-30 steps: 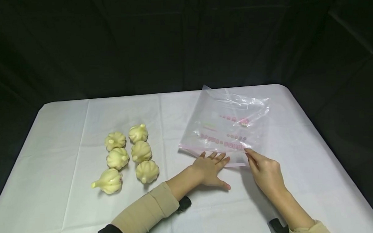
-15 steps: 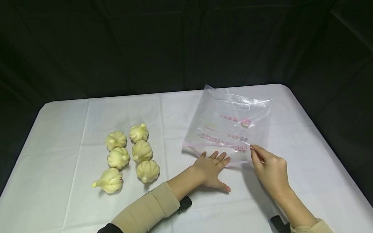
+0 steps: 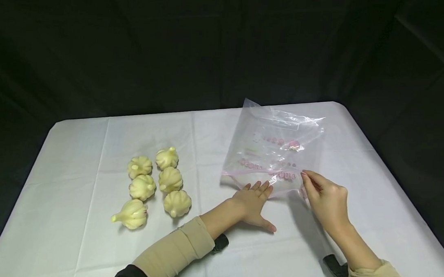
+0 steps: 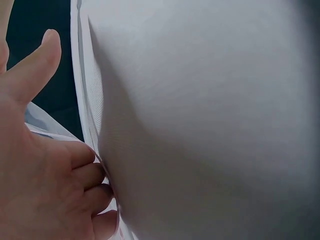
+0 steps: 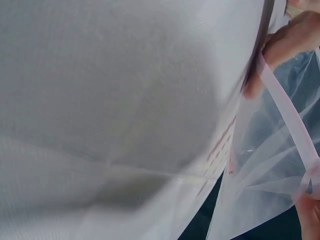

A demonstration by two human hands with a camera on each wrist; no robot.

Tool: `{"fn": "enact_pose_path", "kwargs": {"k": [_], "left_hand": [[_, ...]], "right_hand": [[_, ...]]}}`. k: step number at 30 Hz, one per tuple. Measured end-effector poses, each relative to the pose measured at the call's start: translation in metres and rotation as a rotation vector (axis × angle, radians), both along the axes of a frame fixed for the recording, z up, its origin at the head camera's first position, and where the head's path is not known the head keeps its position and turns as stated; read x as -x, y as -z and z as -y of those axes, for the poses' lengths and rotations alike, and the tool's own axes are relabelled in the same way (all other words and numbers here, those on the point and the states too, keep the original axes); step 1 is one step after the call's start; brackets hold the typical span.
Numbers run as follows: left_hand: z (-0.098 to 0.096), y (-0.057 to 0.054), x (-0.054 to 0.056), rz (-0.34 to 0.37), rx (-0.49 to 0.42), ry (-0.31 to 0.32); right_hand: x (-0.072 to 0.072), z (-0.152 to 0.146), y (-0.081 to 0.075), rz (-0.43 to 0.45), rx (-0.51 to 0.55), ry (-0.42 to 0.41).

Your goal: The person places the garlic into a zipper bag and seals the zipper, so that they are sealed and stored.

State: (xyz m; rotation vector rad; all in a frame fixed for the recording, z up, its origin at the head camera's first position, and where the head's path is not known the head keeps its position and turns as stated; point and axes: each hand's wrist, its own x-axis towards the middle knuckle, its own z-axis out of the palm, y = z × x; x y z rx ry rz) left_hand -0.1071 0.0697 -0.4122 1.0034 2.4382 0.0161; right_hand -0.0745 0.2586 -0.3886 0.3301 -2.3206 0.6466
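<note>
A clear plastic zip bag (image 3: 265, 152) with a pink sealing strip and red-pink print lies toward the back right of the table. Flat on its near edge rests my left hand (image 3: 250, 204), fingers straight and spread, thumb out to the side. My right hand (image 3: 326, 201) pinches the bag's edge at the near right corner and holds it raised off the cloth. In the right wrist view the pink strip (image 5: 287, 112) runs between the two hands, with the film hanging in folds. Left-hand fingers (image 4: 90, 175) lie over the bag's edge in the left wrist view.
Several pale yellow garlic bulbs (image 3: 170, 179) stand in two columns left of the bag. A white cloth (image 3: 78, 158) covers the table, and a black curtain (image 3: 173, 51) hangs behind it. Black wrist cameras (image 3: 221, 242) sit under both forearms.
My right hand has moved right and slightly away from me, pulling the bag's edge along and lifting it. The bag has shifted a little right. My left hand stays nearly still.
</note>
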Motion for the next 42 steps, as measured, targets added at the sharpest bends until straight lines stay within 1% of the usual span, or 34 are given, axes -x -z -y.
{"fn": "enact_pose_path", "kwargs": {"k": [7,10,12,14,16,20,22,28,33,38,42], "left_hand": [[0.002,0.001,-0.002,0.013,-0.036,0.004],[0.002,0.001,-0.003,0.004,-0.029,0.008],[0.003,-0.001,-0.003,-0.005,-0.027,0.017],[0.004,-0.002,-0.004,-0.015,-0.034,0.03],[0.007,-0.003,-0.005,-0.042,-0.055,0.05],[0.015,-0.007,-0.005,-0.106,-0.126,0.1],[0.02,-0.01,-0.006,-0.119,-0.162,0.117],[0.036,-0.017,-0.01,-0.1,-0.264,0.132],[0.05,-0.02,-0.014,-0.087,-0.384,0.147],[0.065,-0.024,-0.019,-0.065,-0.52,0.123],[0.077,-0.024,-0.023,-0.044,-0.657,0.098]], "right_hand": [[-0.002,-0.004,0.0,-0.001,0.033,0.026],[-0.003,-0.003,0.002,0.012,0.004,0.014],[-0.004,-0.003,0.003,0.024,-0.036,0.001],[-0.004,-0.002,0.006,0.03,-0.068,-0.014],[-0.004,-0.002,0.007,0.034,-0.088,-0.023],[-0.003,-0.001,0.008,0.048,-0.09,-0.026],[-0.003,0.001,0.007,0.06,-0.09,-0.027],[-0.003,0.004,0.007,0.087,-0.087,-0.022],[-0.002,0.004,0.012,0.082,-0.071,-0.022],[-0.001,0.005,0.013,0.075,-0.073,-0.031],[-0.001,0.008,0.01,0.08,-0.091,-0.034]]}}
